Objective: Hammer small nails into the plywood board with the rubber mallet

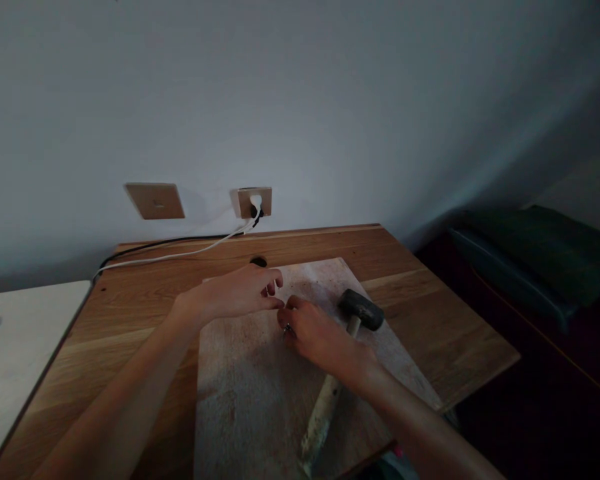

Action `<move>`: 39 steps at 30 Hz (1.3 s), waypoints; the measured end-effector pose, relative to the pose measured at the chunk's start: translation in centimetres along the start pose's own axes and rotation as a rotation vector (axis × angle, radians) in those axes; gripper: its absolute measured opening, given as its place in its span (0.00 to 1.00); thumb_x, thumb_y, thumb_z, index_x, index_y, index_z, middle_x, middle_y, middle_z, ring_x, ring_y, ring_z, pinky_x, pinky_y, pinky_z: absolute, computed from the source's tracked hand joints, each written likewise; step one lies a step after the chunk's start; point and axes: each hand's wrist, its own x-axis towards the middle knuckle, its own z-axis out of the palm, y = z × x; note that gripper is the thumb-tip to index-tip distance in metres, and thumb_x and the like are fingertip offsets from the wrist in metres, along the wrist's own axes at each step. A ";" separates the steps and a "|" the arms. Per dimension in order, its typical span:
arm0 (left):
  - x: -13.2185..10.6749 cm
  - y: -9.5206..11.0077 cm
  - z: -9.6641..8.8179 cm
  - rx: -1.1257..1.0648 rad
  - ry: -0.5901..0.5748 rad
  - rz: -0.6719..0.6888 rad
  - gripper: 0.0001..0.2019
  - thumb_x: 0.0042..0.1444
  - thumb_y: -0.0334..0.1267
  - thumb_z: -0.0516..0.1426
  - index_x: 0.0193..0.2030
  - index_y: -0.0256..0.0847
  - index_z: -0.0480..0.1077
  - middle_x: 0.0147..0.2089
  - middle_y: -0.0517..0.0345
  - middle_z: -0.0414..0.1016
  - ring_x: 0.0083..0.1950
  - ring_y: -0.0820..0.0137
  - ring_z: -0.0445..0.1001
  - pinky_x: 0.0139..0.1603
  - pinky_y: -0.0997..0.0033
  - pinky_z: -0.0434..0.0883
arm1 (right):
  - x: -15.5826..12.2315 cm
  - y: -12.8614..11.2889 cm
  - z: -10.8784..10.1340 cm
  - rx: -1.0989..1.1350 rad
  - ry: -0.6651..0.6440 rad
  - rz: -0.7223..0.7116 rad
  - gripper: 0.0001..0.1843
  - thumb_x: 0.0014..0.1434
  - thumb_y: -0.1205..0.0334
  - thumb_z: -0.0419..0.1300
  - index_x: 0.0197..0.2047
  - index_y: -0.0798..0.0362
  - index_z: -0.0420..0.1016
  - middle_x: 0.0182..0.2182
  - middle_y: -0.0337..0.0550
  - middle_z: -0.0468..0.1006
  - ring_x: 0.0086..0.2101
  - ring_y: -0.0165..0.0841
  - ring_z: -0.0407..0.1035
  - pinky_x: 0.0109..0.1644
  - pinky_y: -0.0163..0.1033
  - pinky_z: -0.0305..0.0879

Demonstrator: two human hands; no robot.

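My left hand (243,290) hovers over the upper part of a pale wooden board (245,393). Its fingers curve, a gap shows between them and the thumb, and nothing is plainly held. Close beside it is my right hand (313,333), fingers curled and pressed together over the board's middle. A small shiny spot shows at its fingers; whether this is a ring or a held piece I cannot tell. Partly beneath my right wrist lies a hammer (361,309), its dark head toward the wall and its worn pale handle toward me.
The board rests on a wooden table (430,313). White and black cables (190,252) run along its back edge to a wall socket (255,203). A wall plate (155,201) is left of it. At the left stands a white surface (25,360); a dark green cushion-like item (530,260) lies right.
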 end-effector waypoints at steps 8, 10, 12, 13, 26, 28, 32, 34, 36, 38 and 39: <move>0.1 -0.5 0.1 0.014 0.023 0.027 0.13 0.65 0.44 0.64 0.50 0.39 0.77 0.48 0.49 0.84 0.47 0.62 0.82 0.46 0.66 0.73 | 0.4 0.4 0.3 -0.044 0.005 -0.050 0.13 0.60 0.77 0.58 0.43 0.56 0.82 0.43 0.50 0.80 0.43 0.40 0.74 0.45 0.40 0.68; 0.1 -0.6 0.1 0.007 0.020 0.024 0.14 0.65 0.44 0.64 0.51 0.39 0.76 0.48 0.49 0.84 0.46 0.62 0.82 0.46 0.66 0.74 | 0.3 0.4 0.3 -0.058 0.001 -0.068 0.15 0.61 0.78 0.57 0.45 0.57 0.82 0.46 0.53 0.80 0.46 0.42 0.75 0.47 0.42 0.68; 0.1 -0.5 0.2 0.002 0.022 0.023 0.14 0.65 0.43 0.63 0.53 0.38 0.76 0.48 0.49 0.84 0.46 0.62 0.82 0.45 0.67 0.74 | 0.2 0.3 0.3 -0.069 0.000 -0.081 0.17 0.61 0.79 0.56 0.47 0.58 0.82 0.49 0.56 0.80 0.48 0.45 0.75 0.48 0.44 0.69; 0.1 -0.5 0.2 0.001 0.027 0.025 0.14 0.65 0.43 0.63 0.53 0.38 0.76 0.48 0.49 0.84 0.45 0.62 0.82 0.45 0.67 0.74 | 0.2 0.2 0.3 -0.073 -0.001 -0.086 0.17 0.61 0.79 0.56 0.48 0.59 0.82 0.50 0.58 0.80 0.49 0.46 0.75 0.49 0.45 0.69; -0.2 -0.5 -0.3 0.005 0.065 0.041 0.13 0.68 0.45 0.61 0.52 0.39 0.76 0.49 0.48 0.84 0.47 0.61 0.82 0.47 0.66 0.74 | -0.2 1.9 -1.5 0.112 0.055 -0.123 0.15 0.56 0.80 0.60 0.42 0.55 0.82 0.43 0.47 0.82 0.44 0.38 0.77 0.53 0.41 0.70; -0.4 -0.5 -0.5 0.014 0.071 0.053 0.14 0.68 0.46 0.61 0.51 0.39 0.76 0.50 0.48 0.84 0.48 0.61 0.82 0.49 0.66 0.73 | -0.8 2.1 -1.8 0.151 0.032 -0.160 0.16 0.59 0.79 0.60 0.45 0.53 0.83 0.45 0.45 0.83 0.46 0.37 0.77 0.56 0.42 0.70; -0.4 -0.8 -0.5 0.031 0.073 0.072 0.15 0.68 0.49 0.60 0.51 0.39 0.76 0.50 0.47 0.84 0.48 0.61 0.81 0.49 0.65 0.73 | -1.9 2.6 -2.1 0.188 -0.039 -0.209 0.21 0.64 0.76 0.62 0.56 0.50 0.82 0.54 0.47 0.83 0.56 0.41 0.75 0.65 0.47 0.66; -0.4 -1.1 -0.3 0.021 0.073 0.081 0.15 0.68 0.49 0.60 0.51 0.39 0.76 0.50 0.48 0.84 0.48 0.61 0.81 0.49 0.66 0.73 | -2.6 2.8 -2.1 0.199 -0.063 -0.207 0.23 0.65 0.74 0.62 0.61 0.49 0.79 0.58 0.48 0.81 0.59 0.42 0.73 0.68 0.49 0.64; -0.3 -1.3 -0.2 0.008 0.070 0.085 0.16 0.68 0.49 0.60 0.52 0.39 0.75 0.49 0.48 0.84 0.48 0.62 0.81 0.49 0.66 0.73 | -3.2 2.8 -2.1 0.207 -0.069 -0.173 0.25 0.66 0.72 0.64 0.65 0.49 0.76 0.60 0.49 0.77 0.60 0.42 0.72 0.69 0.49 0.64; -0.4 -1.2 -0.2 -0.002 0.062 0.081 0.16 0.69 0.50 0.60 0.52 0.40 0.75 0.49 0.49 0.83 0.48 0.62 0.81 0.50 0.66 0.72 | -3.7 2.9 -2.0 0.198 -0.062 -0.107 0.30 0.65 0.68 0.67 0.70 0.50 0.71 0.62 0.51 0.74 0.60 0.43 0.72 0.68 0.49 0.65; -0.4 -1.2 -0.2 -0.005 0.057 0.075 0.16 0.69 0.50 0.60 0.52 0.39 0.75 0.48 0.49 0.83 0.48 0.61 0.81 0.50 0.66 0.72 | -3.8 3.0 -1.9 0.189 -0.055 -0.073 0.33 0.65 0.66 0.68 0.71 0.50 0.69 0.63 0.52 0.72 0.60 0.45 0.72 0.67 0.50 0.66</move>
